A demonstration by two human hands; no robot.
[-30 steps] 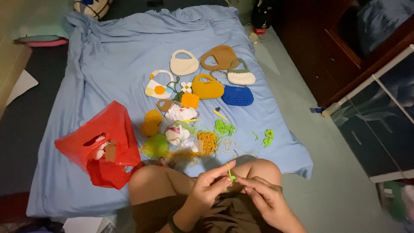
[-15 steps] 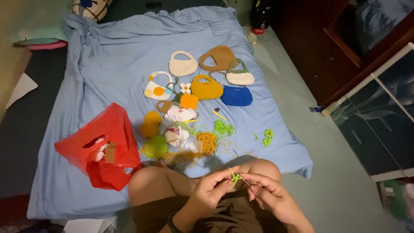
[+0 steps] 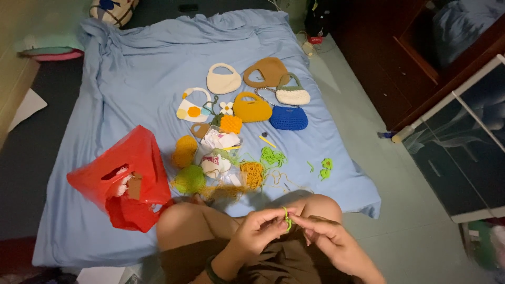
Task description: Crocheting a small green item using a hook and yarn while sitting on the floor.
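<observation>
1. The sheet point(image 3: 137, 105) spread over the floor is pale blue, plain
2. The plastic bag point(image 3: 126, 173) on it is bright red
3. Small crocheted bags: one cream point(image 3: 223, 80), one tan brown point(image 3: 267, 71), one mustard yellow point(image 3: 252, 109), one royal blue point(image 3: 289, 118), one off-white with a green handle point(image 3: 293, 94), one white with orange and yellow patches point(image 3: 192, 108)
4. A yarn ball point(image 3: 189, 180) is lime green; the loose yarn point(image 3: 273, 156) nearby is bright green
5. The strand point(image 3: 287, 221) pinched between the hands is the same green
6. The shorts point(image 3: 279, 263) are dark brown
7. The cushion point(image 3: 113, 10) at the top edge is cream, patterned in dark blue
</observation>
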